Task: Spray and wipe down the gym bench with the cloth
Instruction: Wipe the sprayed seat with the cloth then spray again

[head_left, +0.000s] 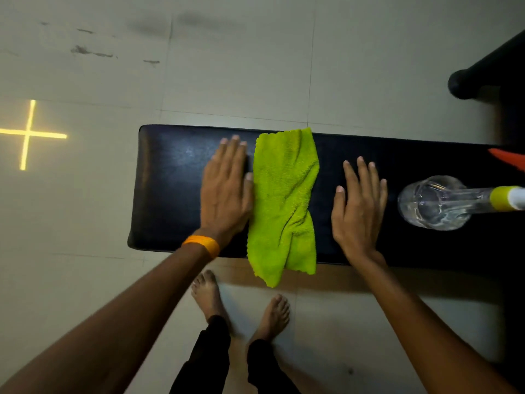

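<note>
Pale tiled floor (pixel 255 66) fills most of the head view, with dark scuff marks at upper left and a bright yellow cross of light (pixel 27 135) on the tiles at far left. Long black padded gym bench, the worktop (pixel 170 189), runs left to right across the middle; its rounded left end is in view, its right end runs out of frame. A dark rounded piece of equipment (pixel 483 78) sits at upper right, beyond the worktop; what it is cannot be told. Person stands at the near side: two bare feet on the floor, black trouser legs (pixel 210 362), both forearms reaching forward. Lime-green microfibre cloth (pixel 284 200) lies crumpled lengthwise across the worktop's width, far edge at the far side of the pad, near end hanging over the near edge. Left hand (pixel 225 194) lies flat, palm down, fingers straight and close together, directly beside the cloth's left edge, thumb side touching it; orange band (pixel 202 244) on that wrist. Right hand (pixel 359 206) is flat, palm down, fingers slightly spread, on the pad to the right of the cloth, apart from it, grasping nothing. Clear plastic spray bottle (pixel 431 203) with liquid stands on the worktop just right of the right hand, not touched; yellow-green collar and white top point toward the right frame edge. A small red-orange part (pixel 508 159) shows at the right edge, unidentified.
</note>
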Demonstrator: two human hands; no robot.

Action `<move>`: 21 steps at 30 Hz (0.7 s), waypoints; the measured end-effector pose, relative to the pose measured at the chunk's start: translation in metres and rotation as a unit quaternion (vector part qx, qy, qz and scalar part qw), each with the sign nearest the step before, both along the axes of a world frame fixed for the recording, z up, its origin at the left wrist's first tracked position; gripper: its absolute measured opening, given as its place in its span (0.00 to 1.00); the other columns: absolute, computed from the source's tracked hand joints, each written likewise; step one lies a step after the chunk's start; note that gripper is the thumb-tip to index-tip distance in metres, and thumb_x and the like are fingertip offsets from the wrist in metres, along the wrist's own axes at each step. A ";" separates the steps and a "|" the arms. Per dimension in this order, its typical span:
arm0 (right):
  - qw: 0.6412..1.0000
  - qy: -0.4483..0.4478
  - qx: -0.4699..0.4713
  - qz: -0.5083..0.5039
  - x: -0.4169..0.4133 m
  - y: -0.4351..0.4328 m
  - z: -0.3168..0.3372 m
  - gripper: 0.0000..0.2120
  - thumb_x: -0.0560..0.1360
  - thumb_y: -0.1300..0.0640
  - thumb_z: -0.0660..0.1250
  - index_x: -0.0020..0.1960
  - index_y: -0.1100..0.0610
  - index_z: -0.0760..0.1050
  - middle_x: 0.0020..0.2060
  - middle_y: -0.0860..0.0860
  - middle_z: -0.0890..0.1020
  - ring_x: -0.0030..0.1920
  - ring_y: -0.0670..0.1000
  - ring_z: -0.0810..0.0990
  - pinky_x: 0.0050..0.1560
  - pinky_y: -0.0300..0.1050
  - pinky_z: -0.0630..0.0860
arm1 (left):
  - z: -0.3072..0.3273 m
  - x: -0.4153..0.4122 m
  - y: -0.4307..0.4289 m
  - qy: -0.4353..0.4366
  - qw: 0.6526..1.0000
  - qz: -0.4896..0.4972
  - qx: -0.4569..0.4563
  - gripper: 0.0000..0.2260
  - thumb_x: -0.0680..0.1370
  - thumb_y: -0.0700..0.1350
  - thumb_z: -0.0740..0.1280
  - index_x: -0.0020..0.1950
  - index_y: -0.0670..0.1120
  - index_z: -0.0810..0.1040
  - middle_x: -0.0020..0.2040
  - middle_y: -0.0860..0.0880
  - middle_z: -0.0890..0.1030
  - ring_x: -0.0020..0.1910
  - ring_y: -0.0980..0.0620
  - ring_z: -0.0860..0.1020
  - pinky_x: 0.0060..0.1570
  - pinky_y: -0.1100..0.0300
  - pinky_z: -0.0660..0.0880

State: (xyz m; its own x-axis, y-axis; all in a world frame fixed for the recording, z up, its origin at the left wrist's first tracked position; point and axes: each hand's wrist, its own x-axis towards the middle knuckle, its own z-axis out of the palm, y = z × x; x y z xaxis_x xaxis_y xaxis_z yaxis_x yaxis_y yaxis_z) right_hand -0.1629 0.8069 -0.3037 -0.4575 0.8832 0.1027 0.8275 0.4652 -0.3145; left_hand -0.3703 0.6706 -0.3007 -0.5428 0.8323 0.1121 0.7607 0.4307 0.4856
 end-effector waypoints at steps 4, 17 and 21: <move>0.992 0.119 0.016 0.031 -0.046 -0.055 0.027 0.24 0.78 0.60 0.62 0.74 0.61 0.69 0.74 0.58 0.71 0.76 0.59 0.65 0.77 0.59 0.61 | -0.009 -0.031 0.001 0.045 0.997 0.023 -0.060 0.25 0.83 0.48 0.54 0.78 0.39 0.65 0.79 0.40 0.64 0.79 0.41 0.61 0.77 0.43 0.58; 0.993 -0.117 -0.020 0.020 -0.046 0.046 -0.010 0.27 0.83 0.47 0.49 0.80 0.52 0.59 0.80 0.55 0.60 0.81 0.58 0.56 0.80 0.58 0.52 | -0.019 -0.030 0.003 0.103 0.987 -0.037 -0.120 0.26 0.84 0.50 0.51 0.81 0.43 0.59 0.81 0.44 0.59 0.81 0.44 0.55 0.79 0.43 0.53; 0.992 -0.112 -0.020 -0.061 -0.031 0.002 -0.005 0.27 0.84 0.47 0.49 0.82 0.52 0.55 0.81 0.54 0.56 0.82 0.57 0.52 0.80 0.58 0.49 | -0.018 -0.030 0.003 0.100 0.986 -0.033 -0.131 0.26 0.83 0.50 0.51 0.81 0.43 0.59 0.81 0.44 0.59 0.81 0.44 0.55 0.79 0.42 0.52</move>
